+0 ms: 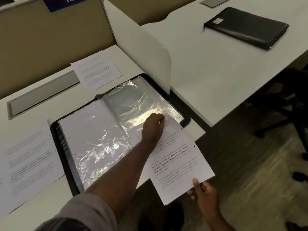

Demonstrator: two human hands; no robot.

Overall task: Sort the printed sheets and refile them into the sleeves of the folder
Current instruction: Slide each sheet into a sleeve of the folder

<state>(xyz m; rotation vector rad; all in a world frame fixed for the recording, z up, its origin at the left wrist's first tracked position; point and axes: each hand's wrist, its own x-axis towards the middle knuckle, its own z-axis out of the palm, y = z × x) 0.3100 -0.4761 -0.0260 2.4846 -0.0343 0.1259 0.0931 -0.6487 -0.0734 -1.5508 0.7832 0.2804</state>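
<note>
Left hand (154, 125) pinches the white printed sheet (180, 164) at the clear plastic sleeve (141, 104) mouth; right hand (202, 190) pinches its overhanging lower edge, frame bottom right.

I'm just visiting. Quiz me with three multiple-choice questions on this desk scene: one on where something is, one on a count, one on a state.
1. Where is the closed black folder?
A. on the neighbouring desk, right of the divider
B. under the open folder
C. on the floor

2. How many loose printed sheets lie flat on the near desk?
A. none
B. two
C. five

3. How is the sheet held?
A. by neither hand
B. by the left hand only
C. by both hands

Answers: 1 A, it lies beyond the divider. 2 B, one behind the open folder, one left of it. 3 C, the left hand grips its top, the right hand its bottom.
</note>
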